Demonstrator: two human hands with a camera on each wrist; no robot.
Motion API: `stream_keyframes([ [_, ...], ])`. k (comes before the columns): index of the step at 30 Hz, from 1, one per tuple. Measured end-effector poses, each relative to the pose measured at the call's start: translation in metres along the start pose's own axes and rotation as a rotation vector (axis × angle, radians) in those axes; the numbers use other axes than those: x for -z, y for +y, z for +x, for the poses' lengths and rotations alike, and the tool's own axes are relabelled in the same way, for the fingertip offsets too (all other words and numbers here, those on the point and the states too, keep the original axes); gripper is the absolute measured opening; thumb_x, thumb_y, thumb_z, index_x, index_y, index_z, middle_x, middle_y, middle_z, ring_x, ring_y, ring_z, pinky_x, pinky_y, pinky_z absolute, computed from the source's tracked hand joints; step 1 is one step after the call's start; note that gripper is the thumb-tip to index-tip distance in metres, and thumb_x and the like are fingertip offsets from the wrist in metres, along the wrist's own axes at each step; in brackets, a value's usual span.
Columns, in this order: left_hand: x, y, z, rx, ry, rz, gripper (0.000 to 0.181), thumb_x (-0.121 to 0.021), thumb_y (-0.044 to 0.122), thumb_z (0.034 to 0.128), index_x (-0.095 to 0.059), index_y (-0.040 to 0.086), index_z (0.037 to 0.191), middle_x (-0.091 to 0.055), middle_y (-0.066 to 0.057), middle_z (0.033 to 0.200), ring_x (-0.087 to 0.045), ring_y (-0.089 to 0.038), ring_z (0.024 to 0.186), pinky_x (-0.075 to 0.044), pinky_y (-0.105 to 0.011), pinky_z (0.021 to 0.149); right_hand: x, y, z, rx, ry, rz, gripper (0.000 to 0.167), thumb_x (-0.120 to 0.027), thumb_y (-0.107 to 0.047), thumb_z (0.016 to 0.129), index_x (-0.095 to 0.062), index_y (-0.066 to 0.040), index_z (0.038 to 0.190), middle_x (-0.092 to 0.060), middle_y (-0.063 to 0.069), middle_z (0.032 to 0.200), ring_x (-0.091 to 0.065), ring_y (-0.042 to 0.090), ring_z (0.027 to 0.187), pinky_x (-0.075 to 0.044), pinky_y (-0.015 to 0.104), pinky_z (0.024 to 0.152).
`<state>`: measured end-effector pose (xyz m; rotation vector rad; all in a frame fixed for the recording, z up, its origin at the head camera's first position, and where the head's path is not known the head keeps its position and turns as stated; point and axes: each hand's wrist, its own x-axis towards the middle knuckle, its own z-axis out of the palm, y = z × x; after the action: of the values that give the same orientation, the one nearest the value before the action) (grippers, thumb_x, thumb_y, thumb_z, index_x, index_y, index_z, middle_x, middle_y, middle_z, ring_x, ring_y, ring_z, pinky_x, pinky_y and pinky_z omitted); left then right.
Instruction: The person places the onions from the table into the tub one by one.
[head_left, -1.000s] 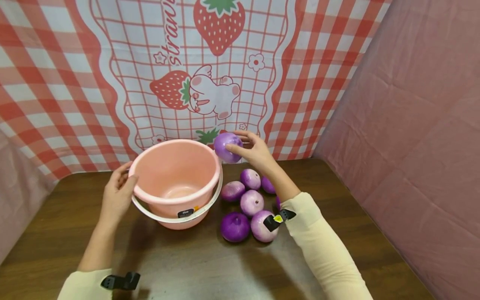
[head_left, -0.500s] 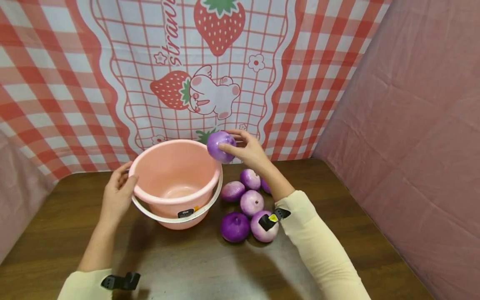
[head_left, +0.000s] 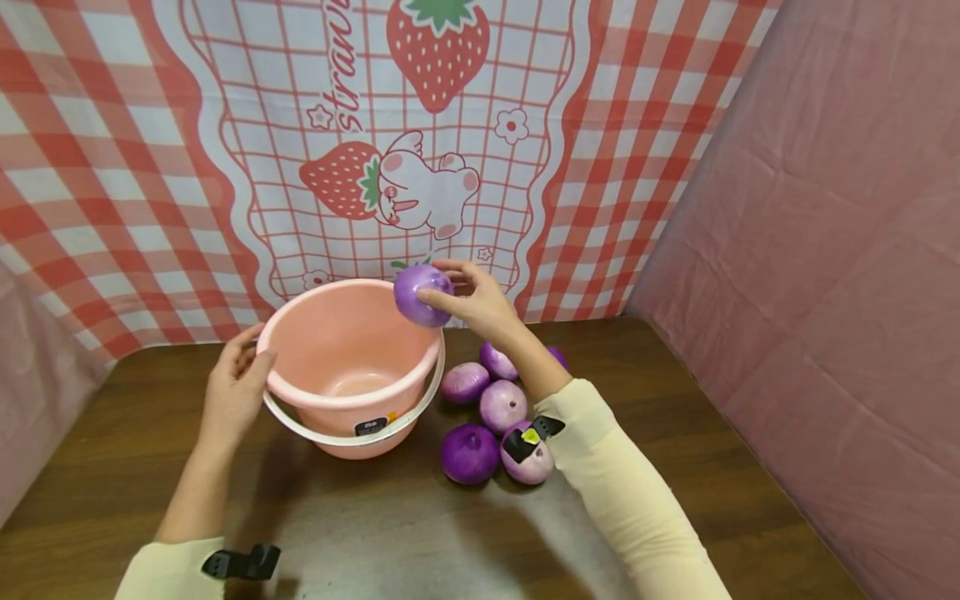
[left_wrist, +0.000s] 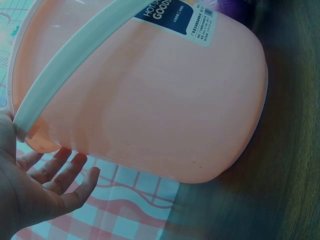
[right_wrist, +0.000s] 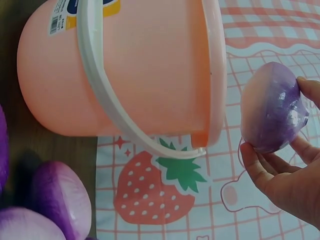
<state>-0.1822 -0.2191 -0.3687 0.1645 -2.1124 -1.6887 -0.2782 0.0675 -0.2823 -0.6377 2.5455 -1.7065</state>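
Observation:
A pink bucket point(head_left: 330, 333) with a white handle point(head_left: 330, 437) stands upright on the table. My left hand point(head_left: 236, 383) grips its left rim, thumb on the near side. In the left wrist view, fingers point(left_wrist: 75, 180) of that hand reach around beneath the rim beside the handle's end. My right hand point(head_left: 480, 300) pinches a purple onion point(head_left: 422, 296) between thumb and fingers, at the bucket's right rim in the head view. The right wrist view has this onion point(right_wrist: 272, 107) above the rim level, apart from the bucket point(right_wrist: 150, 65).
Several more onions point(head_left: 469, 454) lie grouped on the wooden table point(head_left: 360, 533), right of the bucket; the right forearm partly covers them. A strawberry-print checked cloth point(head_left: 585, 167) hangs behind. A pink cloth wall point(head_left: 810, 250) stands on the right.
My right hand has carried the onion leftward, from beside the bucket to its right rim. The left hand and the bucket have stayed in place.

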Motion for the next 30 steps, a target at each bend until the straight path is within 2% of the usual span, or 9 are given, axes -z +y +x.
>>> stream_keyframes([
  [7, -0.001, -0.001, 0.001, -0.003, 0.0, -0.001, 0.044, -0.049, 0.016, 0.0949, -0.042, 0.0, 0.136, -0.054, 0.034, 0.083, -0.055, 0.009, 0.075, -0.047, -0.007, 0.065, -0.008, 0.0, 0.001, -0.001, -0.005, -0.008, 0.054, -0.073, -0.035, 0.079, -0.054, -0.022, 0.127, -0.059, 0.006, 0.122, -0.057, 0.02, 0.11, -0.05, 0.037, 0.091],
  [20, -0.001, 0.0, 0.0, 0.001, 0.018, 0.011, 0.044, -0.05, 0.017, 0.0947, -0.044, 0.001, 0.135, -0.053, 0.034, 0.082, -0.055, 0.009, 0.074, -0.046, -0.007, 0.063, -0.025, -0.002, 0.004, 0.005, -0.031, 0.048, 0.057, -0.074, -0.031, 0.078, -0.053, -0.016, 0.129, -0.059, 0.008, 0.121, -0.057, 0.021, 0.109, -0.05, 0.034, 0.091],
  [30, -0.001, -0.001, 0.0, -0.006, 0.016, 0.015, 0.044, -0.049, 0.016, 0.0946, -0.043, 0.001, 0.135, -0.052, 0.035, 0.081, -0.054, 0.009, 0.072, -0.046, -0.007, 0.062, -0.039, -0.002, 0.007, 0.0, -0.044, 0.023, 0.055, -0.074, -0.034, 0.078, -0.054, -0.02, 0.128, -0.06, 0.006, 0.119, -0.057, 0.02, 0.107, -0.05, 0.033, 0.09],
])
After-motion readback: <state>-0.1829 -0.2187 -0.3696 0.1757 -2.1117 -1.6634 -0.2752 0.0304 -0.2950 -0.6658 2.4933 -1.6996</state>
